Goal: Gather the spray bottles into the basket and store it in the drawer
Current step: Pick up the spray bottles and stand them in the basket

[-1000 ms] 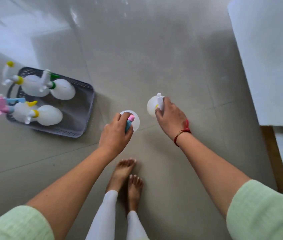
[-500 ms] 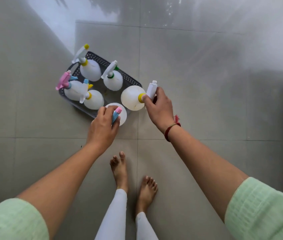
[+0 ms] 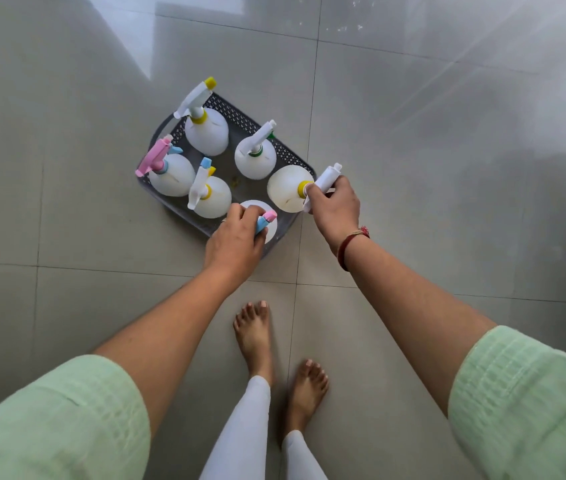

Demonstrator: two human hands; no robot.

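Observation:
A grey perforated basket (image 3: pixel 285 157) sits on the tiled floor ahead of my feet. Several white spray bottles stand upright in it, among them one with a yellow nozzle (image 3: pixel 205 131) at the back and one with a pink trigger (image 3: pixel 170 174) at the left. My left hand (image 3: pixel 236 242) grips the blue-and-pink head of a white bottle (image 3: pixel 269 220) over the basket's near corner. My right hand (image 3: pixel 333 209) holds a tilted, yellow-collared bottle (image 3: pixel 286 188) by its white head above the basket's right edge.
Glossy grey floor tiles (image 3: pixel 448 202) surround the basket on all sides. My bare feet (image 3: pixel 257 337) stand just behind it. A dark strip shows at the far right edge of the view.
Both hands carried their bottles from the open floor over to the basket. In the last half second they lowered them slightly over its near and right edges.

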